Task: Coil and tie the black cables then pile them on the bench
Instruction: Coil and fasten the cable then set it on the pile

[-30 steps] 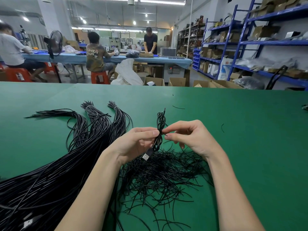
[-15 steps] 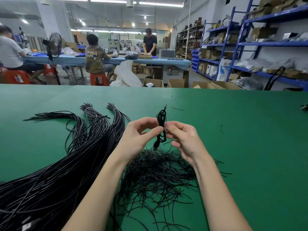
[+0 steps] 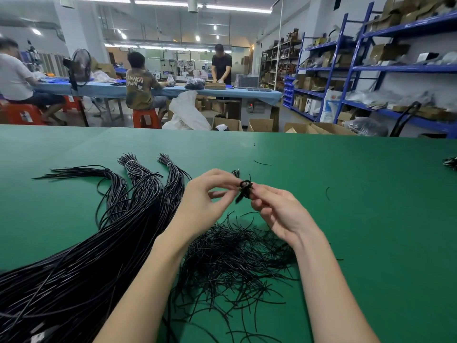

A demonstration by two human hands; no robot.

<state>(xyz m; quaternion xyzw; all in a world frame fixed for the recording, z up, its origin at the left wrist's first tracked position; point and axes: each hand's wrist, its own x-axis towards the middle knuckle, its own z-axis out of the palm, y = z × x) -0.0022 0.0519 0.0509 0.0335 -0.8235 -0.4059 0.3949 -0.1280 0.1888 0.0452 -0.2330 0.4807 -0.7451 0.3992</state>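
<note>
A small coiled black cable (image 3: 243, 191) is held above the green bench (image 3: 358, 219) between both hands. My left hand (image 3: 205, 201) pinches it from the left with thumb and fingertips. My right hand (image 3: 277, 209) grips it from the right, fingers curled round the coil and a thin black tie. Below the hands lies a loose heap of short black ties (image 3: 235, 256). A thick bundle of long black cables (image 3: 74, 268) fans out on the left, its far ends bound in a few bunches.
A black coil (image 3: 450, 163) lies at the bench's right edge, and a few stray ties lie on the right half. Beyond the far edge are cardboard boxes (image 3: 259, 125), blue shelving (image 3: 371, 70) and people working at another table.
Both hands have lifted the coiled cable higher and farther from me. The coil now looks shorter and tighter, with the tie wound round it and the silver plug end out of sight.
</note>
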